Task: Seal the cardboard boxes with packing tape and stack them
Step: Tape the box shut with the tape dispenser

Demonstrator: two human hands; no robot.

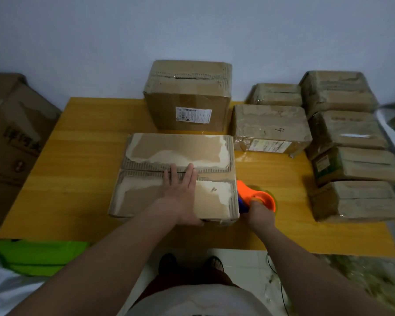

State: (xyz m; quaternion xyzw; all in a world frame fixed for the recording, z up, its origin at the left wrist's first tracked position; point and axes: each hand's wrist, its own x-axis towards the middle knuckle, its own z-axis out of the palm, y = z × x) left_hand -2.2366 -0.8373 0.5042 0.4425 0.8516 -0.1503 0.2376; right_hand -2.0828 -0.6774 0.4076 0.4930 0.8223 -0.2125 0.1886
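A flat cardboard box (144,197) with torn paper patches lies on the yellow table (82,137) in front of me, its two top flaps meeting in a seam across the middle. My left hand (180,190) lies flat on the lid with straight fingers reaching over the seam. My right hand (259,213) grips an orange tape dispenser (258,195) held against the box's right side, below the top edge.
A tall box with a white label (187,96) stands behind the flat one. A box marked "4" (269,128) and several taped boxes (351,156) fill the table's right side. A large carton (12,142) stands at the left. A green bag (37,254) lies lower left.
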